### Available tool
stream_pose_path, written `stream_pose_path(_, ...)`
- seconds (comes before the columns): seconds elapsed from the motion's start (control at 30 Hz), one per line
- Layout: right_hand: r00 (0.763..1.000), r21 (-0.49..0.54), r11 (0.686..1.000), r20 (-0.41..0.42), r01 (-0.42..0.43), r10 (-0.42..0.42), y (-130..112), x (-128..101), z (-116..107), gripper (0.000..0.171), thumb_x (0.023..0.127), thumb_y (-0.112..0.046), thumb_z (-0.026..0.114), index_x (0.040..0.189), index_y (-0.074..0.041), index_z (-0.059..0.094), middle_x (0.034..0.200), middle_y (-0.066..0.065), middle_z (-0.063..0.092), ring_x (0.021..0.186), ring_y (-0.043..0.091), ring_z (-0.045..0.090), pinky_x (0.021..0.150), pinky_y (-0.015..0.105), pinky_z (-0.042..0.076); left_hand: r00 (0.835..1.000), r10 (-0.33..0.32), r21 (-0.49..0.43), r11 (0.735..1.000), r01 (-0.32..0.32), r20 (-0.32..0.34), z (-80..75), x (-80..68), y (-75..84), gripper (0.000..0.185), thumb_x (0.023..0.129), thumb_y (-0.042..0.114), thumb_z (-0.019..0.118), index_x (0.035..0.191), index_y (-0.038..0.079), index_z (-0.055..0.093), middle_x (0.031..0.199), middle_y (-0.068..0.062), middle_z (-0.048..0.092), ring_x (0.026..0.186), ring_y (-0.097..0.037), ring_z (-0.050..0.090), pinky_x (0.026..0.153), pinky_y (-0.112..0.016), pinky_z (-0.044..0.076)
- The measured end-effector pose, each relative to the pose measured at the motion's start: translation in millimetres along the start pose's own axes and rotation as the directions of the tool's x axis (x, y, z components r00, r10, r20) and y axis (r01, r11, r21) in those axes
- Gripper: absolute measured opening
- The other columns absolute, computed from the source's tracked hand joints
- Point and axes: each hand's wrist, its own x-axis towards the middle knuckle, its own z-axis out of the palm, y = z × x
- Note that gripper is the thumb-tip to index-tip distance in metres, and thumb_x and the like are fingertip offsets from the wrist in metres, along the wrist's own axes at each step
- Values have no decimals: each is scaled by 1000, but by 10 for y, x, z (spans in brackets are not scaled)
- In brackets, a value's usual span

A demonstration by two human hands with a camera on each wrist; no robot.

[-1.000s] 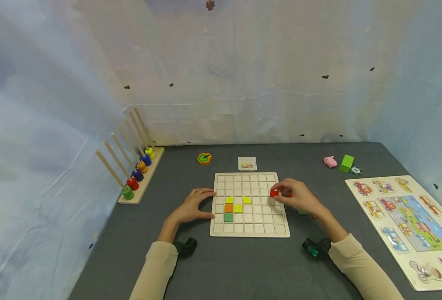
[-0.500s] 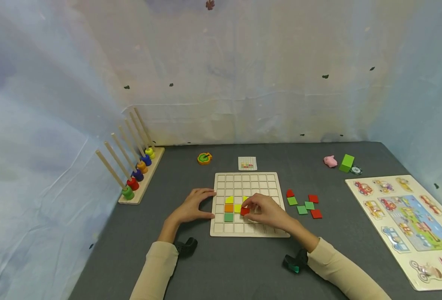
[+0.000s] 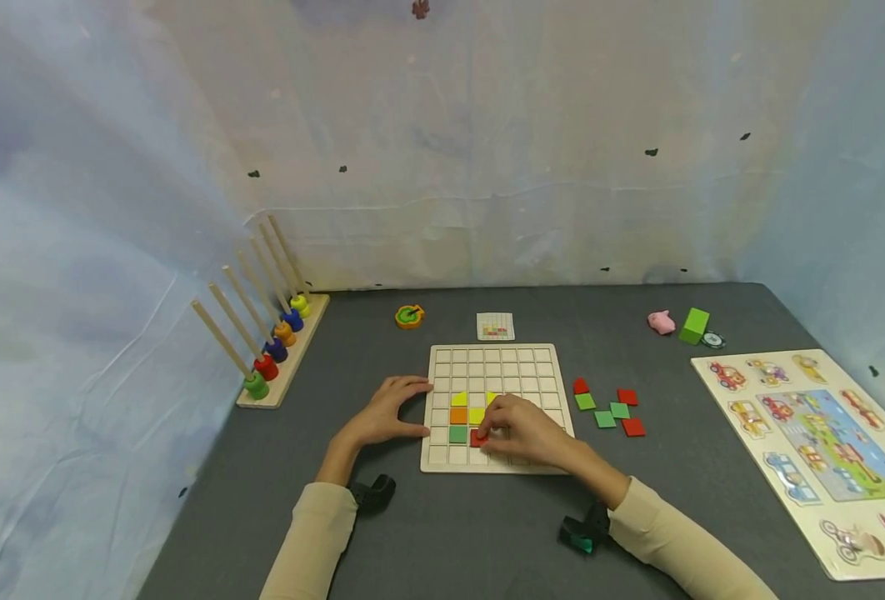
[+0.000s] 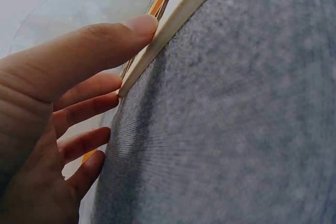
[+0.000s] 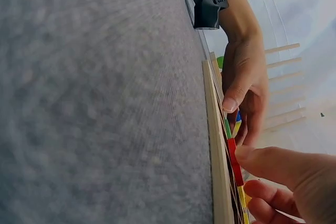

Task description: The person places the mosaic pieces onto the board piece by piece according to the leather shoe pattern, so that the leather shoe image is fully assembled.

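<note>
Right hand fingertips curled, pinching the red tile against the grid board, cell just right of the green tile. Left hand fingers straight, thumb touching the board's left edge. Loose red and green tiles lie on the grey table right of the board

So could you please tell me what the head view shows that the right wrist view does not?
Only the head view shows the loose red and green tiles beside the board, the vehicle puzzle and the peg rack. Only the right wrist view shows, edge-on, the right hand touching the red tile. Both show the grid board, the left hand at its edge and the grey table.
</note>
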Motion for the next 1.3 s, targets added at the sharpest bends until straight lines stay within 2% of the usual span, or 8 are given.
stream_pose_path(0.23, 1000, 22, 1000, -23, 16, -16, 32, -12, 19, 9, 79, -19, 75, 87, -16, 73, 89, -5, 64, 85, 6, 54, 76, 25, 45, 1000, 4, -3, 1000, -4, 0, 1, 0, -2, 74, 73, 39, 79, 136, 15, 49, 142, -4, 40, 129, -27, 29, 103, -53, 26)
stream_pose_path(0.47, 998, -4, 1000, -62, 7, -7, 27, -6, 44, 8, 78, -18, 76, 85, -16, 73, 86, -5, 64, 81, 7, 53, 72, 24, 44, 1000, 3, 4, 1000, -3, 3, 2, -1, -4, 74, 73, 39, 79, 136, 16, 49, 141, -4, 41, 128, -27, 29, 103, -53, 27)
stream_pose_path(0.63, 999, -9, 1000, -49, 2, -3, 35, -10, 0, 9, 79, -19, 75, 87, -16, 73, 87, -5, 63, 80, 7, 53, 69, 23, 44, 1000, -3, -2, 1000, 3, 0, -4, -3, 8, 73, 73, 39, 79, 136, 16, 50, 141, -4, 42, 128, -27, 29, 103, -53, 27)
stream_pose_path(0.73, 998, -2, 1000, -66, 3, -3, 75, -42, -87, 11, 80, -17, 74, 91, -14, 72, 89, -3, 63, 80, 10, 53, 69, 25, 45, 1000, -5, 0, 1000, 5, 1, -4, -3, 10, 74, 73, 39, 79, 136, 16, 50, 141, -3, 41, 128, -27, 29, 103, -53, 27)
stream_pose_path(0.9, 988, -8, 1000, -155, -21, 20, 255, -189, -305, 14, 81, -10, 72, 95, -11, 70, 91, 0, 63, 76, 12, 55, 65, 26, 47, 1000, -4, 1, 1000, 4, 2, -4, -2, 12, 74, 73, 40, 79, 136, 16, 49, 141, -3, 41, 128, -26, 29, 103, -53, 26)
stream_pose_path(1.1, 969, -69, 994, -236, -88, 70, 501, -487, -639, 17, 79, -3, 73, 95, -7, 69, 92, 4, 61, 74, 16, 58, 62, 33, 50, 1000, -3, -7, 1000, 3, 6, -8, -6, 14, 73, 73, 39, 79, 136, 16, 49, 141, -4, 41, 129, -27, 28, 104, -53, 26)
stream_pose_path(1.3, 958, -107, 979, -250, -174, 143, 712, -823, -938, 22, 78, -2, 72, 99, -5, 69, 94, 6, 61, 81, 20, 59, 66, 40, 51, 1000, 8, -9, 1000, -8, 6, -8, -1, 6, 74, 73, 39, 78, 137, 15, 49, 141, -4, 41, 129, -27, 29, 104, -53, 26)
